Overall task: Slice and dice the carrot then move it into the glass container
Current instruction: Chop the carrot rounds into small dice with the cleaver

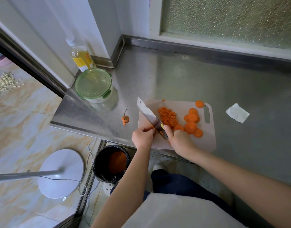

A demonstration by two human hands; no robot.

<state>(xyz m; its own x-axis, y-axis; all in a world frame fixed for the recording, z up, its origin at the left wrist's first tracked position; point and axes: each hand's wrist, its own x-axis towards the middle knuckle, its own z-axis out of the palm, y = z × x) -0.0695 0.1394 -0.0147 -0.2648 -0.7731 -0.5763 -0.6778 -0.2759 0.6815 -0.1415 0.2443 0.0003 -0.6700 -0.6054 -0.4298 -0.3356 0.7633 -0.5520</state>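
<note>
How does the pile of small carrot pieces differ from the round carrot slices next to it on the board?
The diced carrot pile is made of tiny cubes; the round slices are flat discs, each far bigger. The diced carrot pile is one tight heap beside the knife blade; the round slices lie loose, some overlapping, one apart near the handle hole. Both are orange and lie on the cutting board.

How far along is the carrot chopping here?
Done: a pile of diced carrot lies on the cutting board. In hand: the right hand grips the knife while the left hand holds carrot pieces at the blade. Left: round slices wait uncut, and the glass container stands lidded, seemingly empty.
</note>
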